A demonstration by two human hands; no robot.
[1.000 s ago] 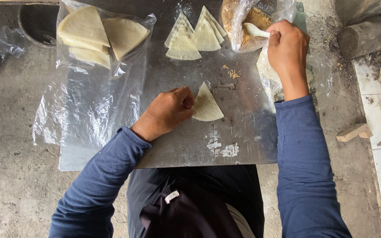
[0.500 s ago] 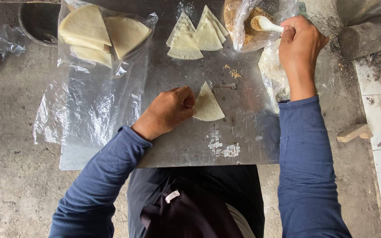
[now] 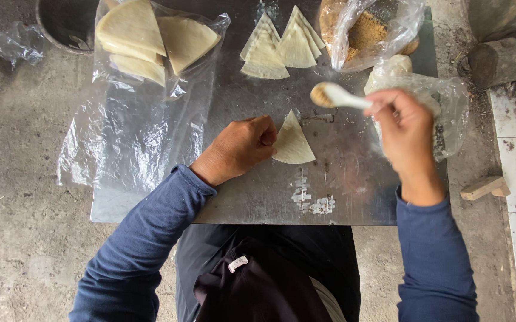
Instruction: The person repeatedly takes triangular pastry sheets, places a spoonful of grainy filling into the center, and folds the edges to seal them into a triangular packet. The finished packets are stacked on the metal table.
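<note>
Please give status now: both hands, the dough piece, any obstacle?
Left hand pins triangular dough piece on metal table. Right hand holds white spoon, loaded with brown filling, above the table. Nothing between spoon and dough.

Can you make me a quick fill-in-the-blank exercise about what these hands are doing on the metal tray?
1. The right hand holds a white ____ heaped with brown filling.
2. The left hand pins a ____-shaped dough wrapper to the metal tray.
3. The brown filling sits in a clear plastic ____.

Missing words: spoon, triangle, bag
</note>
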